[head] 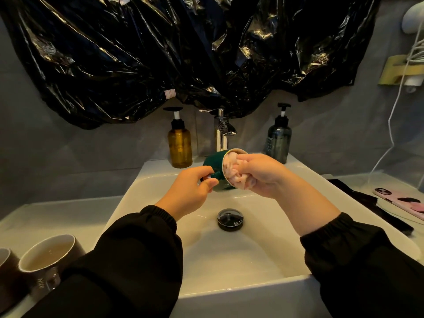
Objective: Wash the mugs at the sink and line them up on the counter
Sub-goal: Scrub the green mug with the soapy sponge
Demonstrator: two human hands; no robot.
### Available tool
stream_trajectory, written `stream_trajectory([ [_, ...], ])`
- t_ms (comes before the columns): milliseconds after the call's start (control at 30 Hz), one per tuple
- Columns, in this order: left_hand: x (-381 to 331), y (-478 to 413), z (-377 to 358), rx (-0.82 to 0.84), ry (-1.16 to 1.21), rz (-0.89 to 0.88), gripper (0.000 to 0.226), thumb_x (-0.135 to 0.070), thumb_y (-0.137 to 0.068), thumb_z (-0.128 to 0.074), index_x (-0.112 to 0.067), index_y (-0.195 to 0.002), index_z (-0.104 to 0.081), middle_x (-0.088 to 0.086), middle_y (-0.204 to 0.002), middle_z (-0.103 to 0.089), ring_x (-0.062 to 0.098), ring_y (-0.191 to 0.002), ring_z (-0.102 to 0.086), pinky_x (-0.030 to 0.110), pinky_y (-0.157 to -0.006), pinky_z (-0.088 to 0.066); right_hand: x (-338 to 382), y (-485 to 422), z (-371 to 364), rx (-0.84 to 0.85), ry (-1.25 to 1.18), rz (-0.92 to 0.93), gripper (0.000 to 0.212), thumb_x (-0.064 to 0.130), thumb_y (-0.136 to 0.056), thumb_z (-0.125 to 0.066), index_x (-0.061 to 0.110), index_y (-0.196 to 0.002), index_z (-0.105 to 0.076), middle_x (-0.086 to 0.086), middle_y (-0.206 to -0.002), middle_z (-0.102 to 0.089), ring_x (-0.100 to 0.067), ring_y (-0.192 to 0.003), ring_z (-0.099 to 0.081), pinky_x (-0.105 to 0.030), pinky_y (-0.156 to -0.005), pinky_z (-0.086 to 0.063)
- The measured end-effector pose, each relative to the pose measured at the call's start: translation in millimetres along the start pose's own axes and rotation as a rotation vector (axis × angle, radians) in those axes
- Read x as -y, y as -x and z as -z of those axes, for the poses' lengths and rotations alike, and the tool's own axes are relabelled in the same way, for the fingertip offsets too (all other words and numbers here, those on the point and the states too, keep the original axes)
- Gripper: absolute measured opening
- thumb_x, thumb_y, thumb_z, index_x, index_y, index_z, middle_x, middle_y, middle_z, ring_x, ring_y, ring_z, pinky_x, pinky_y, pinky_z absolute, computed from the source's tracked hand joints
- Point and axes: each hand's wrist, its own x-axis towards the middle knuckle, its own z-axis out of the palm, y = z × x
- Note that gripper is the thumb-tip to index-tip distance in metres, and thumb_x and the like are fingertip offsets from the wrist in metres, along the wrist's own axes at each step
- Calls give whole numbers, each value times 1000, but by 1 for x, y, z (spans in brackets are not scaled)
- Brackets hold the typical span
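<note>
A dark green mug [213, 160] with a pale rim is held tipped on its side over the white sink [146, 180], its mouth facing right. My left hand [190, 187] grips its handle. My right hand [263, 174] holds a pink cloth [231, 171] stuffed into the mug's mouth. On the counter at the lower left stand two brown mugs: one [49, 260] upright with a pale inside, the other [6, 271] cut off by the frame edge.
A chrome tap [221, 131] rises behind the mug, between an amber pump bottle [180, 145] and a dark pump bottle [278, 141]. A black drain plug [230, 219] sits in the basin. A phone [401, 200] and black cloth [376, 210] lie on the right counter.
</note>
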Motion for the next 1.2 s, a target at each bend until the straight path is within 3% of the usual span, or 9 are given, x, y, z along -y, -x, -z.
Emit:
stream_trajectory([
  [133,-3,2,-5,48,-26,-35,16,-14,-97,-49,-18,-82,-53,-5,-76,-51,7,-71,-47,7,-59,-38,-3,-7,-12,-120,-458,-114,31,-13,-94,-34,8,-82,-53,-10,-71,-47,-8,-40,-45,-12,-29,-30],
  [233,-3,1,-9,78,-26,-23,17,-16,-97,-48,-20,-82,-53,-4,-76,-52,8,-71,-47,16,-64,-38,-2,-5,-15,-182,-588,-130,31,-11,-95,-34,10,-90,-56,-11,-77,-48,-10,-49,-46,-13,-29,-31],
  [367,2,-2,-2,26,-5,20,20,-16,-97,-48,-16,-77,-51,3,-72,-51,12,-66,-46,22,-62,-37,1,4,-12,-61,-662,-48,25,-9,-94,-39,3,-103,-59,-14,-84,-57,-15,-87,-57,-15,-42,-45],
  [567,8,-2,5,-8,20,98,24,-15,-97,-47,-16,-74,-52,6,-75,-54,16,-71,-51,16,-60,-38,7,6,11,-468,205,486,26,-9,-82,-55,11,-96,-67,-1,-80,-64,-9,-67,-58,-19,-49,-43],
  [700,6,-1,8,14,10,78,22,-14,-97,-48,-9,-78,-56,5,-74,-54,8,-66,-47,16,-58,-37,-7,9,15,-208,991,672,19,4,-82,-67,17,-93,-74,10,-78,-62,-5,-72,-57,-17,-63,-45],
  [833,-2,3,2,86,-34,22,23,-14,-96,-49,-21,-75,-52,-1,-76,-53,9,-72,-49,9,-60,-38,-12,-4,-4,-46,1616,488,22,7,-91,-57,11,-111,-64,-5,-98,-59,-24,-93,-58,-29,-78,-48],
  [933,-3,3,-3,70,-69,-20,12,-13,-96,-51,-12,-85,-56,5,-84,-56,19,-81,-51,23,-71,-42,-11,-6,-8,-8,1587,366,12,4,-92,-51,13,-92,-59,1,-79,-48,-21,-79,-51,-25,-66,-39],
  [1033,-1,2,-4,76,-71,-24,11,-13,-96,-51,-11,-89,-59,10,-91,-59,22,-84,-53,22,-69,-41,-6,-1,5,126,1422,372,31,5,-89,-52,28,-68,-48,6,-74,-48,-17,-75,-50,-21,-58,-37],
  [1200,-1,2,-3,91,-91,-22,13,-14,-96,-50,-17,-84,-54,9,-93,-58,21,-86,-52,17,-69,-38,3,6,17,156,1346,422,20,7,-87,-61,23,-97,-69,3,-92,-63,-16,-85,-58,-25,-71,-49],
])
